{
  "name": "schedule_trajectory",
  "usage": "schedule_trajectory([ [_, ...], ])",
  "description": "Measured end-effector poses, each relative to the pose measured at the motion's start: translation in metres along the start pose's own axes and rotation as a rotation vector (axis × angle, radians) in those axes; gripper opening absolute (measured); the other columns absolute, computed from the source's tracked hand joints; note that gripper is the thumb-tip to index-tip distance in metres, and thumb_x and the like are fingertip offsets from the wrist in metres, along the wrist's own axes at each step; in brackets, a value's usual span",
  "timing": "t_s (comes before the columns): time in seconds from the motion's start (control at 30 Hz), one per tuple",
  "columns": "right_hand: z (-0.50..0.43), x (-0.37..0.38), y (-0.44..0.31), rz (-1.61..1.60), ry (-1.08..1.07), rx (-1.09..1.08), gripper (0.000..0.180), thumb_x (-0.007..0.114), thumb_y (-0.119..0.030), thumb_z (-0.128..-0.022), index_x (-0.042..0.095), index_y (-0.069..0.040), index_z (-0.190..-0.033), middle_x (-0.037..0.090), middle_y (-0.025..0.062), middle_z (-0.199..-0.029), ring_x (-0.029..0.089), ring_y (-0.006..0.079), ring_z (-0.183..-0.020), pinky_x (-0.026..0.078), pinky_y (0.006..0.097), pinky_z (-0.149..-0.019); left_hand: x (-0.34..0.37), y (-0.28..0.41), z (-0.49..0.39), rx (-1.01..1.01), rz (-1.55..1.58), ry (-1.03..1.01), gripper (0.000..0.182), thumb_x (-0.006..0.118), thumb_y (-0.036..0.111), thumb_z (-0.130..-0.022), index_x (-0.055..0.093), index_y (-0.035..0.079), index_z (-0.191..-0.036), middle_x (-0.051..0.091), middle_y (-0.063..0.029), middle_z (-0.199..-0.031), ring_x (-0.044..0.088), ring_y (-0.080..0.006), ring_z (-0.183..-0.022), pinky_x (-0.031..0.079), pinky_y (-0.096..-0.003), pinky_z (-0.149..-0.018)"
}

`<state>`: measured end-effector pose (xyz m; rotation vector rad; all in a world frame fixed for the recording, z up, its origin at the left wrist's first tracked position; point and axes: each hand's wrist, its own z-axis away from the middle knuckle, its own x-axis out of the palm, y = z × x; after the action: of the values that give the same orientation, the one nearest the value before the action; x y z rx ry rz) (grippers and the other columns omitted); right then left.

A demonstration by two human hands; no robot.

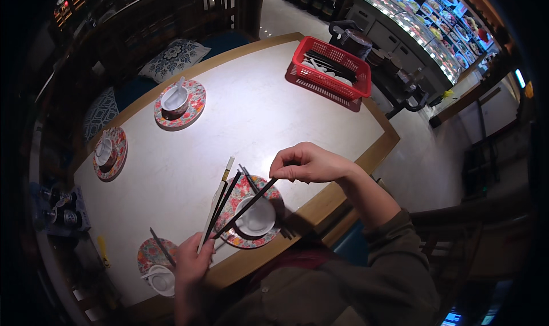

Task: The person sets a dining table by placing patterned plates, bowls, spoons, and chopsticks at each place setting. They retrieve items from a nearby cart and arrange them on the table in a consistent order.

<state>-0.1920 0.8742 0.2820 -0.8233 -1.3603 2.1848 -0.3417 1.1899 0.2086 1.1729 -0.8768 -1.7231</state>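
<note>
My left hand (194, 257) grips a small bunch of chopsticks (223, 204), several black and one cream-coloured with a gold band. My right hand (311, 163) pinches the upper end of one black chopstick (246, 207), whose lower end reaches the left hand. Beneath them, near the table's front edge, lies a floral plate (225, 208) carrying a white bowl (259, 216) with a spoon. A pair of dark chopsticks (247, 177) rests across that plate, partly hidden. Left of my left hand is another floral plate (150, 251) with a dark chopstick (162, 245) and a white bowl (162, 281).
A red plastic basket (364, 79) of chopsticks and white spoons stands at the far right corner. Two more floral plates (195, 107) (119, 154) with bowls and spoons line the far side. A bench with cushions (173, 60) lies beyond; a cart (399, 79) stands past the corner.
</note>
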Motion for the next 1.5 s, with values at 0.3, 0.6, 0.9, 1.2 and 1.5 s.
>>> schedule_trajectory([
  [0.3, 0.026, -0.316, 0.211, 0.665, 1.079, 0.163, 0.017, 0.061, -0.018, -0.084, 0.067, -0.005, -0.092, 0.067, 0.0156, -0.086, 0.065, 0.0306, -0.084, 0.051, 0.0381, -0.076, 0.142, 0.025, -0.015, -0.276, 0.666, 0.505, 0.016, 0.049, 0.018, -0.096, 0.055, 0.003, -0.098, 0.054, 0.0006, -0.071, 0.044, -0.0021, -0.053, 0.035, -0.0136, -0.045],
  [0.6, 0.015, -0.285, 0.137, 0.22, 0.469, -0.345, 0.024, 0.06, -0.019, -0.088, 0.063, -0.005, -0.107, 0.065, 0.0116, -0.097, 0.062, 0.0243, -0.085, 0.049, 0.0327, -0.078, 0.272, 0.129, -0.11, -0.268, 0.295, 0.191, 0.024, 0.049, 0.022, -0.098, 0.058, 0.001, -0.105, 0.048, 0.0022, -0.059, 0.041, -0.0043, -0.049, 0.032, -0.0203, -0.045],
  [0.9, 0.069, -0.314, 0.133, 0.717, 0.298, -0.572, 0.035, 0.065, -0.026, -0.086, 0.058, -0.008, -0.116, 0.062, 0.0093, -0.104, 0.06, 0.0244, -0.093, 0.049, 0.035, -0.079, 0.307, 0.168, -0.192, -0.062, 0.096, -0.185, 0.024, 0.051, 0.026, -0.098, 0.061, 0.004, -0.103, 0.051, 0.0015, -0.063, 0.046, -0.0068, -0.058, 0.04, -0.0241, -0.054],
  [1.2, 0.103, -0.361, 0.206, 0.056, 0.022, -0.171, 0.035, 0.062, -0.033, -0.087, 0.064, 0.002, -0.086, 0.061, 0.0097, -0.067, 0.057, 0.0168, -0.062, 0.045, 0.0308, -0.058, 0.38, 0.223, -0.243, -0.019, -0.029, -0.347, 0.021, 0.051, 0.02, -0.097, 0.06, 0.003, -0.105, 0.051, -0.0006, -0.062, 0.046, -0.0083, -0.057, 0.04, -0.0255, -0.053],
  [1.5, 0.235, -0.557, 0.344, -0.482, 0.737, 0.133, 0.015, 0.062, -0.023, -0.089, 0.059, -0.008, -0.09, 0.053, -0.0027, -0.069, 0.045, 0.003, -0.055, 0.033, 0.0182, -0.045, 0.436, 0.238, -0.282, -0.317, 0.093, -0.362, 0.024, 0.051, 0.023, -0.097, 0.06, 0.001, -0.103, 0.05, 0.0018, -0.063, 0.042, -0.0057, -0.053, 0.034, -0.0215, -0.049],
])
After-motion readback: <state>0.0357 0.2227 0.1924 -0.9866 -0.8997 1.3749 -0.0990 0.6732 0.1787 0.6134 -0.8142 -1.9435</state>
